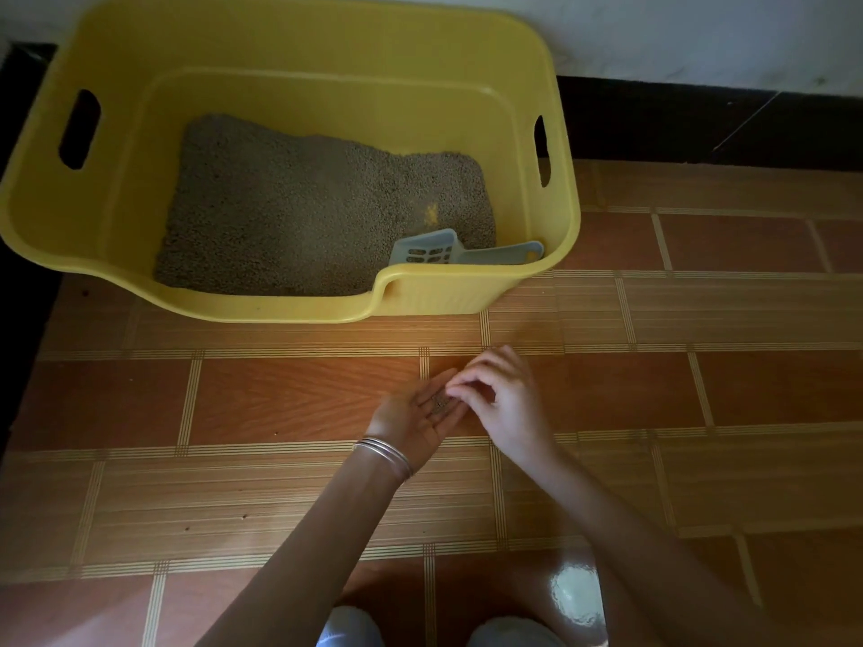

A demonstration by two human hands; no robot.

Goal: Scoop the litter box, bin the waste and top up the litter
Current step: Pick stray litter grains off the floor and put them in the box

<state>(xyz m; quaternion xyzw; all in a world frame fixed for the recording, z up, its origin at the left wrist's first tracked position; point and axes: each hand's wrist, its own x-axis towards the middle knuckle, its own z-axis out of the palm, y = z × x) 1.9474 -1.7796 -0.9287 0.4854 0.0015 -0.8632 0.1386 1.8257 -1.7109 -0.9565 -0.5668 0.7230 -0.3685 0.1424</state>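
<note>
Litter grains on upturned left hand; right hand fingertips touching them.

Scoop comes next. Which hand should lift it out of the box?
Right, probably. The left hand lies palm up carrying litter grains. The scoop lies with its handle toward the right, on the right hand side.
</note>
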